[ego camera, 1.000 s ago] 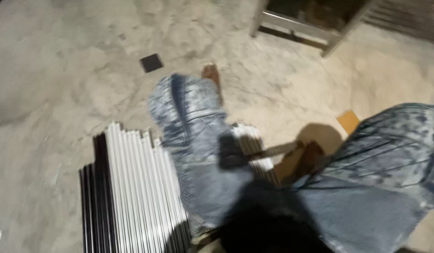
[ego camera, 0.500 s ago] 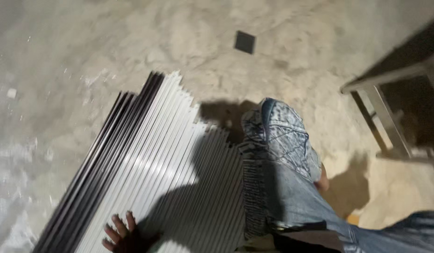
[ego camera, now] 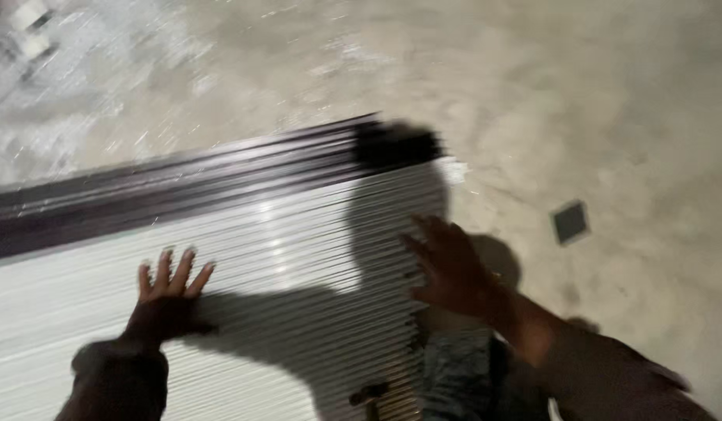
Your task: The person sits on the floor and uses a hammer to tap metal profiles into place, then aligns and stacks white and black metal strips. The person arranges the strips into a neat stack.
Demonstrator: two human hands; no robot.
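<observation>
Since half a second ago your view has swung, so the stack of slats now runs across the frame, and both hands have come onto it.

Stack of slats (ego camera: pixel 244 273): white ribbed strips lying flat on the concrete floor (ego camera: pixel 595 101), with dark strips along the far edge.
Left hand (ego camera: pixel 167 292): spread flat on the stack's middle, fingers wide, gripping nothing; likely bracing.
Right hand (ego camera: pixel 447 265): open, fingers splayed over the stack's right end, seemingly steadying it.
Dark square tile (ego camera: pixel 570 221): on the floor, right of the stack, apart from it.
</observation>
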